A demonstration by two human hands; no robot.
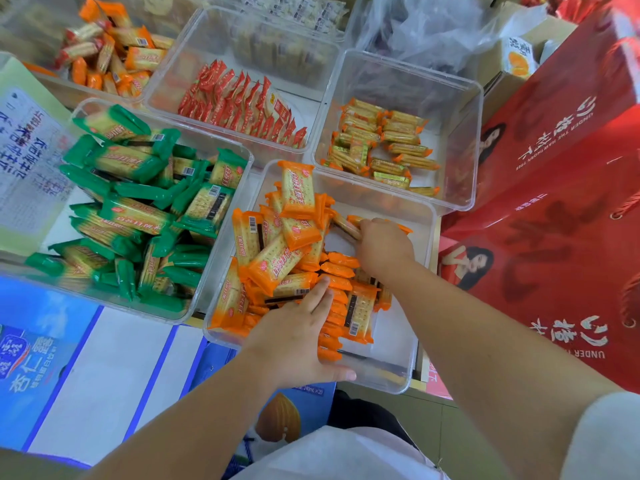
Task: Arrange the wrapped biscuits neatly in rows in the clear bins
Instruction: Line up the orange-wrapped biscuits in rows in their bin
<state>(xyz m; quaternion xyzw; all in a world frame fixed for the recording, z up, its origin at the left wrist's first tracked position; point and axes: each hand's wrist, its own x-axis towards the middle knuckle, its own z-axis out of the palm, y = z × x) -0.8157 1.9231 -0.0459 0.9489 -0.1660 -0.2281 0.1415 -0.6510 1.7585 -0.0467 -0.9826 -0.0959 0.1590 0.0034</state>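
So, the right hand (384, 247) curls around one orange pack (346, 226) at the far side of the nearest clear bin (394, 355); the left hand (298, 327) lies flat on the orange biscuits (277, 261) heaped there. Green biscuits (138, 188) crowd the neighbouring bin (204, 145).

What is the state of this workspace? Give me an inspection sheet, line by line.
Surface: blue-and-white cartons carry the job's things.
Job's things: near bin holds orange packs, some stood on edge in a row, the rest piled loose; green packs jumbled in the left bin; red packs and small orange-tipped packs farther back.
Clutter: crumpled plastic bag at the back.
Grippers: left hand lies on the orange packs, fingers straight; right hand grips one orange pack at the far side.
Cables: nothing seen.
Surroundings: red gift boxes on the right; printed sheet on the left.
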